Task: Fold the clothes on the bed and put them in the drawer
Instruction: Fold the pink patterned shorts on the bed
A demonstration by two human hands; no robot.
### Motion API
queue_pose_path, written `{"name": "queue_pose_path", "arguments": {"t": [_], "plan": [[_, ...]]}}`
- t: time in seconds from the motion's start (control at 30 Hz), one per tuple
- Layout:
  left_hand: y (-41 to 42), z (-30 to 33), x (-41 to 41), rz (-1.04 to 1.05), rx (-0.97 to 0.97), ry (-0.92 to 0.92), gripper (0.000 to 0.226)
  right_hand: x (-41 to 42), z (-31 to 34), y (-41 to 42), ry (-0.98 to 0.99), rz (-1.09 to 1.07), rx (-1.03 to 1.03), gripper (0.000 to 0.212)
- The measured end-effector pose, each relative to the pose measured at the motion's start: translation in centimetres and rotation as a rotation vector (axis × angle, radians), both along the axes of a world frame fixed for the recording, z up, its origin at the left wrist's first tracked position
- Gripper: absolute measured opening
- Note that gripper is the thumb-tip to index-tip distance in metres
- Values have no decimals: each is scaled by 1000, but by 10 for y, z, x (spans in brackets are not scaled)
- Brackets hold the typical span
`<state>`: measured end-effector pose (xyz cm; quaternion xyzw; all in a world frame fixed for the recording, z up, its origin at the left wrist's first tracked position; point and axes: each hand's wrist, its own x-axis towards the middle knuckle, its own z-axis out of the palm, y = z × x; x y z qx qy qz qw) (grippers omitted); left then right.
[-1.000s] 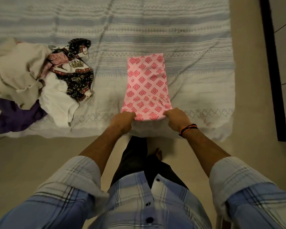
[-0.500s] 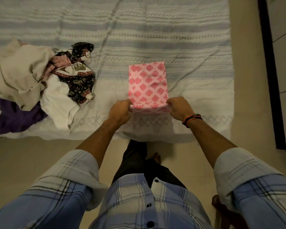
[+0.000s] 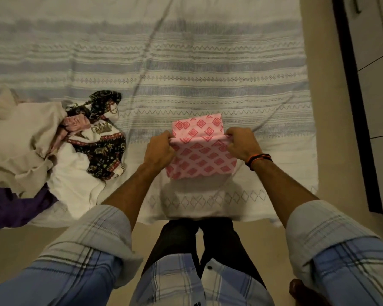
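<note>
Clothes (image 3: pixel 38 151) lie heaped on the left of the striped bed (image 3: pixel 186 62). Mid-bed, your left hand (image 3: pixel 158 151) and right hand (image 3: pixel 241 143) each pinch an edge of the pink patterned cloth (image 3: pixel 200 155), lifted slightly. Beige floor (image 3: pixel 318 107) and dark-edged cabinet doors (image 3: pixel 376 96) stand right.

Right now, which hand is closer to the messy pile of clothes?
The left hand. It grips the left edge of the pink cloth, on the side facing the pile. The right hand grips the cloth's far edge.
</note>
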<state>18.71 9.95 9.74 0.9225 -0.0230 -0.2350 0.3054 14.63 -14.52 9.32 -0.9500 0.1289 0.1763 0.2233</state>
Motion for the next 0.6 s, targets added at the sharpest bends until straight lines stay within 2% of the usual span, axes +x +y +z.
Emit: {"name": "queue_pose_path", "arguments": {"t": [0.2,0.4,0.6], "plan": [[-6,-28,50,100,-36,78,35,51,-29,-11,53,0,12,21],[-17,-72,96,207,-12,161,31,100,-62,-27,151,-12,60,31],[-18,-121,130,264,9,226,35,138,-116,-41,205,-73,82,32]]}}
